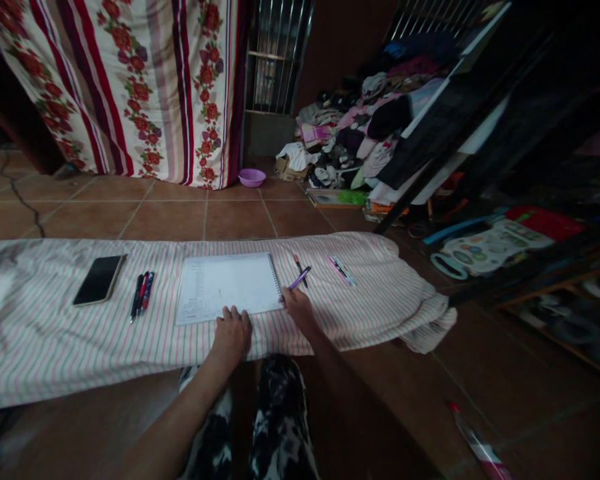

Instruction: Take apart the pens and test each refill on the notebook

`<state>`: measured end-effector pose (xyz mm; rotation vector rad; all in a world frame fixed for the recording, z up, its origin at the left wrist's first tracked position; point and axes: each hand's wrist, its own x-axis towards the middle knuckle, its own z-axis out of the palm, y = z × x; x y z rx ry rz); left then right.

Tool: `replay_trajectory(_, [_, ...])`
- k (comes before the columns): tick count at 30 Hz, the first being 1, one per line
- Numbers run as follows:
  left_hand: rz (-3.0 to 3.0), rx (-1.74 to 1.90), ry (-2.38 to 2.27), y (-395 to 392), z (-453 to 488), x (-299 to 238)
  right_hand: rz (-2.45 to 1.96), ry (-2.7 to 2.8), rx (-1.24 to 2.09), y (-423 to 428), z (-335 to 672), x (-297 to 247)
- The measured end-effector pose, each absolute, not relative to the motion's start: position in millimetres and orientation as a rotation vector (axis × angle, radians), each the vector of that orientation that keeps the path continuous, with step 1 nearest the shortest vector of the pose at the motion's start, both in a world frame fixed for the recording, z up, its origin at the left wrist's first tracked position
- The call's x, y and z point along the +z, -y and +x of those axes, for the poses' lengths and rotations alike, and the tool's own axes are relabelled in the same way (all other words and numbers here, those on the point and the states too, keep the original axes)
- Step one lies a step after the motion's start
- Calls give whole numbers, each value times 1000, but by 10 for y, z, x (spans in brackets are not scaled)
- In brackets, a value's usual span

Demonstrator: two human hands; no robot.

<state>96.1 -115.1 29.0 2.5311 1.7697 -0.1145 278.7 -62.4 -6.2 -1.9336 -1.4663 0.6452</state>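
A spiral-bound notebook (230, 283) lies on the striped cloth in front of me, its page mostly white with faint print along the left side. My left hand (233, 331) rests on its near edge, fingers laid over the paper and holding nothing. At the notebook's right corner, beside the spiral, my right hand (297, 305) grips a purple pen (301, 277), which slants up and to the right. Just behind that pen lies a dark pen with an orange end (299, 264). Farther right are slim pink and pale green pens (341, 271).
Left of the notebook are several pens (143, 293) and a black phone (99, 281). The striped cloth (380, 300) covers a long low surface. Beyond it are a purple basin (252, 177), a floral curtain (145, 87) and heaped clothes (365, 127). A bottle (480, 443) lies on the floor.
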Motion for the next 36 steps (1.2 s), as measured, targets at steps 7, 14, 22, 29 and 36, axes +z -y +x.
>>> replay_trajectory(7, [2558, -102, -1775, 1161, 966, 276, -2174, 1577, 462, 351, 3383, 198])
replay_trajectory(14, [2556, -81, -1802, 1157, 977, 214, -2335, 1662, 342, 57, 3679, 231])
replay_trajectory(22, [2567, -138, -1814, 1138, 993, 135, -2373, 1781, 356, -154, 3702, 89])
replay_trajectory(29, [2570, -103, -1827, 1129, 1003, 106, -2395, 1787, 351, -164, 3730, 61])
replay_trajectory(36, [2549, -115, -1820, 1129, 1004, 110, -2384, 1781, 324, -121, 3694, 47])
